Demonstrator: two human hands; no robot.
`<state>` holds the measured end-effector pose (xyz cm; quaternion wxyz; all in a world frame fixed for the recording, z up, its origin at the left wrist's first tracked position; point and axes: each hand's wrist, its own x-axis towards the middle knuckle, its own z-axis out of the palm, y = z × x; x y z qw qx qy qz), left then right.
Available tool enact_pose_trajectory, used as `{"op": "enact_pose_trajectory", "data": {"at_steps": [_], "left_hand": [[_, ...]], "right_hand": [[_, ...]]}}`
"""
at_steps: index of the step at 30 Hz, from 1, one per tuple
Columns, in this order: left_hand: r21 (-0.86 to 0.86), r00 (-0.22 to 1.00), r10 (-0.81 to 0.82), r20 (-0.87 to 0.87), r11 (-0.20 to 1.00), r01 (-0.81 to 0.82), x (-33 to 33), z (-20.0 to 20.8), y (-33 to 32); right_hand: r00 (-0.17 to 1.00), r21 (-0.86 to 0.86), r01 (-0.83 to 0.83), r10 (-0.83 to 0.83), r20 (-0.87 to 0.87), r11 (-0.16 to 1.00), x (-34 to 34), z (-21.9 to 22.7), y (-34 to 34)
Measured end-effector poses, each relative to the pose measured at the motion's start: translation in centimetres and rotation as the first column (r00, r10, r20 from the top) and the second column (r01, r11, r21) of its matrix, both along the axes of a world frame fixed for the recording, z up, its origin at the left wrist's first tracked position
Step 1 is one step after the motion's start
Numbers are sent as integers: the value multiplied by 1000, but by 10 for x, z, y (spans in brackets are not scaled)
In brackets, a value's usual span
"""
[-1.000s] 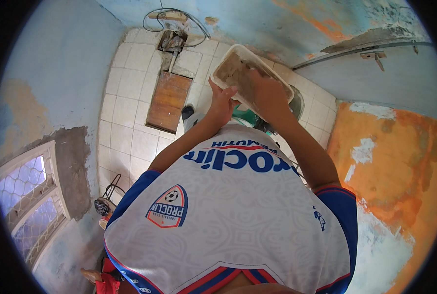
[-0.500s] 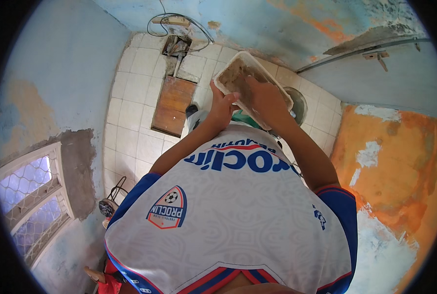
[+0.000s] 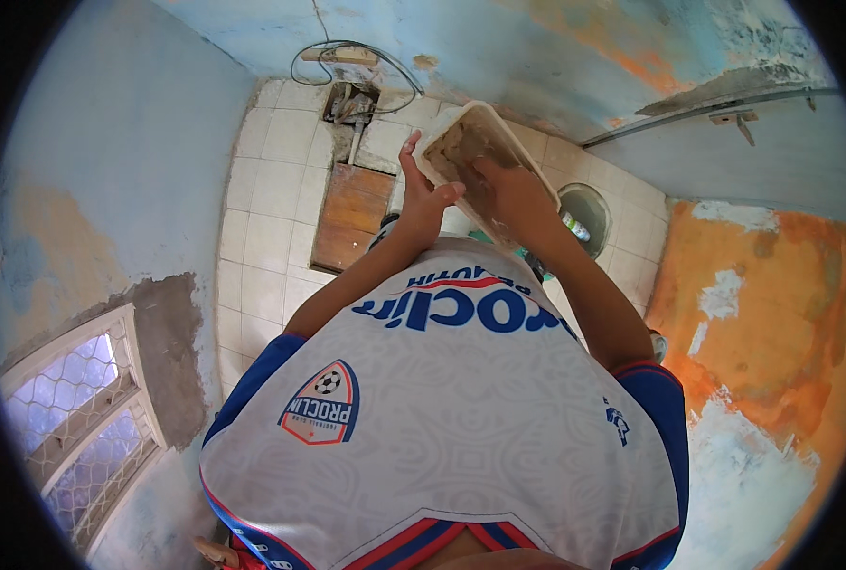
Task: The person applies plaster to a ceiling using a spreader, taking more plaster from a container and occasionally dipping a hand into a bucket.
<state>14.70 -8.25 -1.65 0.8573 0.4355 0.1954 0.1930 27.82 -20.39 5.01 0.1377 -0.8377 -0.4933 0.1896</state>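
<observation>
Over the tiled floor in front of me I hold a whitish rectangular plastic tub (image 3: 516,141), tilted, its inner walls smeared with brown residue. My left hand (image 3: 425,207) supports it at the left side, thumb over the rim and fingers stretched along the outside. Inside the tub is my right hand (image 3: 516,198), reaching down against the brownish inner surface. Its fingertips are hidden, so I cannot tell whether they grip anything. Whatever lies in the bottom of the tub is hard to make out.
Behind the tub to the right stands a round grey bucket (image 3: 596,214) with a bottle (image 3: 575,226) in it. A brown wooden board (image 3: 355,214) lies on the tiles at left, near a pipe opening (image 3: 352,103) and a looped cable (image 3: 358,46). Walls are patchy; a grilled window (image 3: 86,427) is at left.
My left fingers have straightened and spread along the tub's outside. My right hand stays in the tub. The view has shifted slightly, showing more of the bucket and the bottle.
</observation>
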Motion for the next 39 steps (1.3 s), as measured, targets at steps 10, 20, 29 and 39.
{"op": "enact_pose_trajectory", "data": {"at_steps": [10, 20, 29, 39], "left_hand": [[71, 999, 25, 21, 997, -26, -16, 19, 84], [-90, 996, -56, -66, 995, 50, -29, 10, 138], [-79, 983, -83, -164, 994, 71, -30, 12, 155], [65, 990, -113, -90, 991, 119, -28, -4, 167]], "right_hand": [[970, 70, 221, -227, 85, 973, -33, 32, 85], [975, 313, 218, -218, -34, 925, -59, 23, 126], [963, 92, 237, -247, 107, 967, -47, -10, 140], [968, 144, 239, -224, -111, 960, -48, -28, 142]]}}
